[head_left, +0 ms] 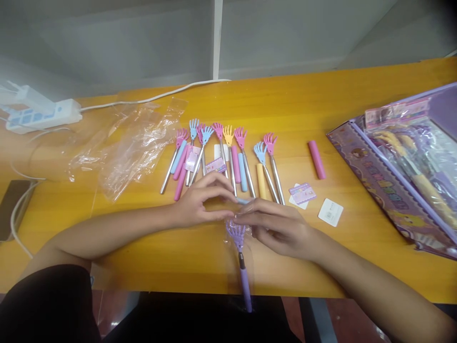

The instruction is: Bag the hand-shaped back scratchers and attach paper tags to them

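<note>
Had clear-wrapped sticks with yellow and purple handles (430, 188) inside the open purple printed cardboard box (378, 183) on the wooden counter (293, 274). Pinched the top of a clear plastic sleeve (250, 259) in the right hand (280, 226), with a purple hand-shaped scratcher (244, 283) inside, across the counter's front edge. Curved the left hand (200, 202) loosely open alongside, too close to tell if touching.

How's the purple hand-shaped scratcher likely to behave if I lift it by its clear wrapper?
The purple scratcher should stay fairly stiff, given its straight, rod-like handle. The clear wrapper looks thin and glossy, so it will probably flex and feel slippery. The slim, splayed prongs may snag the film.
</note>
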A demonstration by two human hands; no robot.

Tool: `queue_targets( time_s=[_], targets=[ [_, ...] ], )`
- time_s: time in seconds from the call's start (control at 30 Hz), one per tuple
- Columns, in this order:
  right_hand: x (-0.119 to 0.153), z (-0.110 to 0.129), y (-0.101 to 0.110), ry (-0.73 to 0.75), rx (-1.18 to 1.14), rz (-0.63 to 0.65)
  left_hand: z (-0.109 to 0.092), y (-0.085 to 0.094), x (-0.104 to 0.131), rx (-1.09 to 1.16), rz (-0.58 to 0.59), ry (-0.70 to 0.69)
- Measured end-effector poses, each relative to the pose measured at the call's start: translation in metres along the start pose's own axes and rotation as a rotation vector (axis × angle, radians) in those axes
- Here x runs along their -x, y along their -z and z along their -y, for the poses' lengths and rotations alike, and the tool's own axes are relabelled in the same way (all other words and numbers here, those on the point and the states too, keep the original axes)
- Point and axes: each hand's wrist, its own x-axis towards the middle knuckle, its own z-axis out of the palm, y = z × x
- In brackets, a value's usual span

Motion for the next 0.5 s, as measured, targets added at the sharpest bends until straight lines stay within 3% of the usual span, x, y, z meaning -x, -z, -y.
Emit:
queue_targets(
  time_s=[0.2, 0.5],
  targets=[
    [-0.0013, 0.0002, 0.0024, 0.022, 0.006, -0.008, -0.0014, 0.0011, -0.0002, 0.003, 0.041, -0.036],
    [-0.0019, 0.0013, 0.0033, 0.054, -0.041, -0.003, 0.0012, 0.0008, -0.0003, 0.131, 0.071, 0.043]
  ],
)
